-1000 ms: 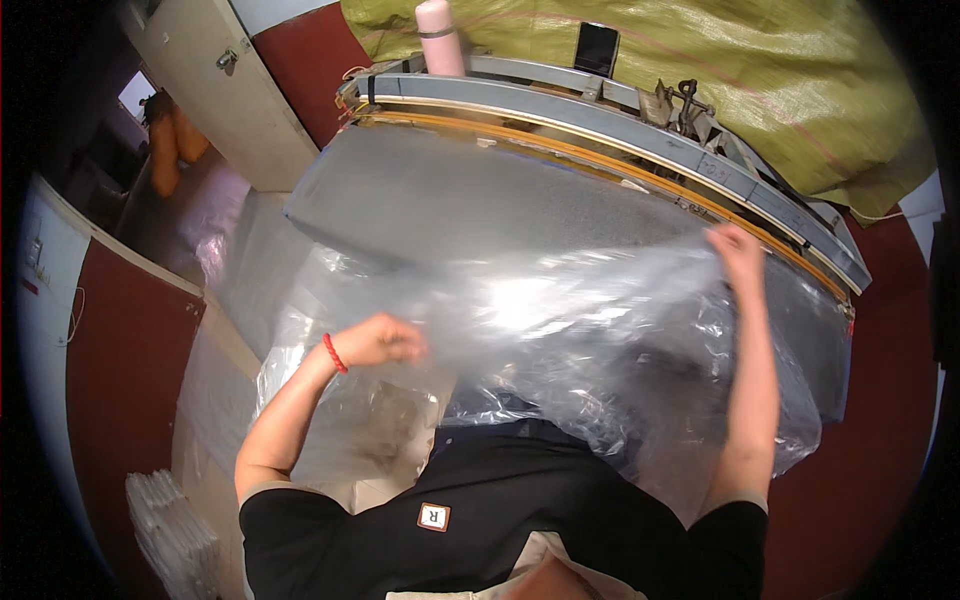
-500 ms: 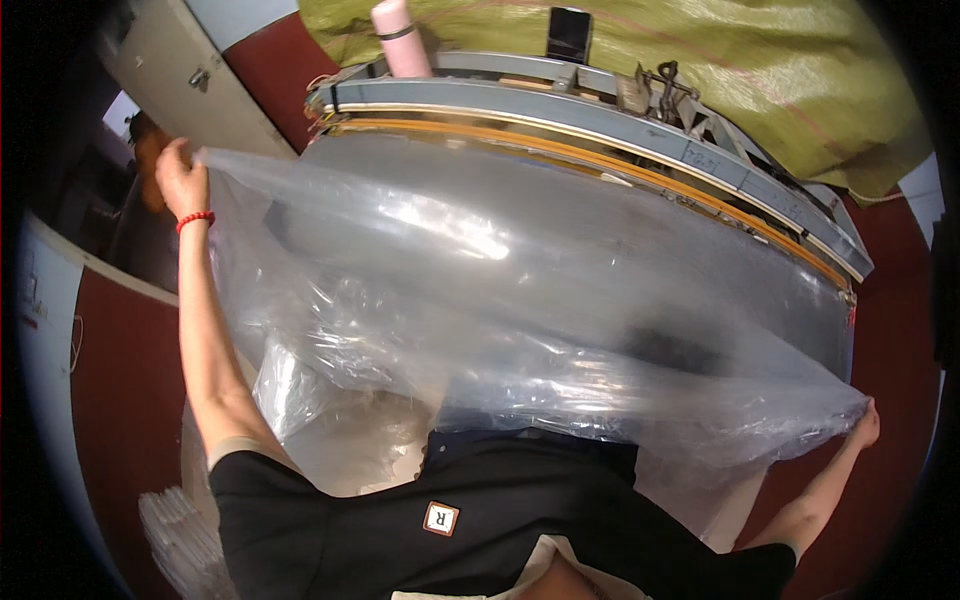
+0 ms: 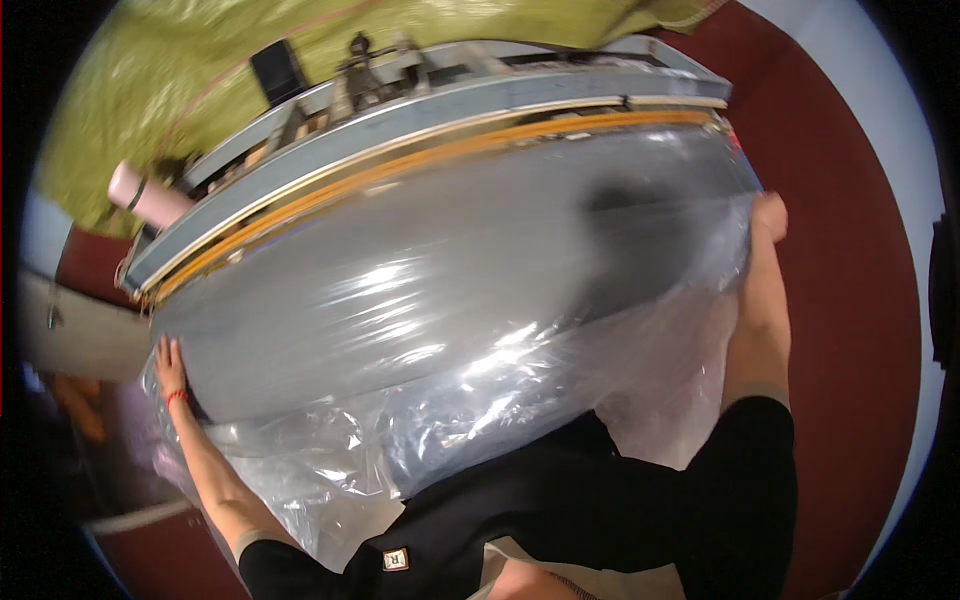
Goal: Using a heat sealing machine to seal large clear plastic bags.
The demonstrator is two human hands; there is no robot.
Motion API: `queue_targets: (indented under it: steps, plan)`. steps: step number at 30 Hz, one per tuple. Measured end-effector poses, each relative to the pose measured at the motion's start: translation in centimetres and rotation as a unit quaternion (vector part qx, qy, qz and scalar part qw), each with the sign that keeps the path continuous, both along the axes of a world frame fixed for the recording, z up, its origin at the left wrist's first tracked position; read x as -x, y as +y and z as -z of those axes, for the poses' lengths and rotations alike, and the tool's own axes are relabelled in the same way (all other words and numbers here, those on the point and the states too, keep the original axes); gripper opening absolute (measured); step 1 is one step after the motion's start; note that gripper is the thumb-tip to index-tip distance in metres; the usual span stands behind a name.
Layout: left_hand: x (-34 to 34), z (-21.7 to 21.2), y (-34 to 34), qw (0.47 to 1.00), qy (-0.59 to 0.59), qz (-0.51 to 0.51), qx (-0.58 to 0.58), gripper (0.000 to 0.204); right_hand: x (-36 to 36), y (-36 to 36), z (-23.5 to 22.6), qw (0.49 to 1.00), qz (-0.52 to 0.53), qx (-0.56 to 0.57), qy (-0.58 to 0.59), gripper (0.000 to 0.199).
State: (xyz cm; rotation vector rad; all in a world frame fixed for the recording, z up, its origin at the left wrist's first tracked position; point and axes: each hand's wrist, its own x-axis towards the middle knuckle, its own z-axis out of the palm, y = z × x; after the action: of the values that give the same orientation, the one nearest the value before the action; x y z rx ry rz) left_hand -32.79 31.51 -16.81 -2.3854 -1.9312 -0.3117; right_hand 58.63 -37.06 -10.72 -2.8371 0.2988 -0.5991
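Film (image 3: pixel 520 345), long axis crosswise between hands (image 3: pixel 769 217), right end forward

One readable mark: single dark capital letter, on a small square badge (image 3: pixel 395 560). White face, brownish rim. Badge sits on the black shirt (image 3: pixel 520 480), wearer's left chest, just beside the beige collar (image 3: pixel 630 582). Letter shows upside down from this camera. Grey metal beam (image 3: pixel 420 113): surface blurred, can't tell if anything's written on it. Nothing else legible in view.
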Motion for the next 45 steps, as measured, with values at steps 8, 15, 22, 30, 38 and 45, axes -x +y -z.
queue_targets:
  steps: [8, 15, 22, 30, 38, 45]
  plan:
    - [-26.2, -8.7, -14.8, 0.916, -0.342, 0.197, 0.079, 0.030, 0.0, 0.5, -0.2, 1.000, 0.004, 0.016, 0.003, 0.031]
    - [-48.0, -9.9, -47.0, 0.446, -0.248, 0.613, 0.603, 0.068, -0.3, 0.3, 0.2, 1.000, -0.021, -0.004, -0.020, 0.025]
    - [-54.3, -5.5, -57.1, 0.667, -0.163, 0.617, 0.385, 0.059, -0.6, 0.2, 0.6, 1.000, -0.020, -0.005, -0.023, 0.025]
    - [-42.2, -10.6, -41.9, 0.189, -0.584, 0.463, 0.639, 0.016, -0.1, 0.0, -0.2, 1.000, -0.031, -0.003, -0.005, 0.028]
    - [-26.7, -13.0, -35.7, 0.225, -0.871, 0.263, 0.349, 0.083, 1.4, 0.7, -0.6, 0.999, -0.045, 0.029, 0.012, 0.031]
    - [-23.7, -13.8, -41.1, 0.320, -0.831, 0.277, 0.361, 0.072, 0.3, 0.0, 0.0, 0.997, -0.060, 0.047, 0.010, 0.031]
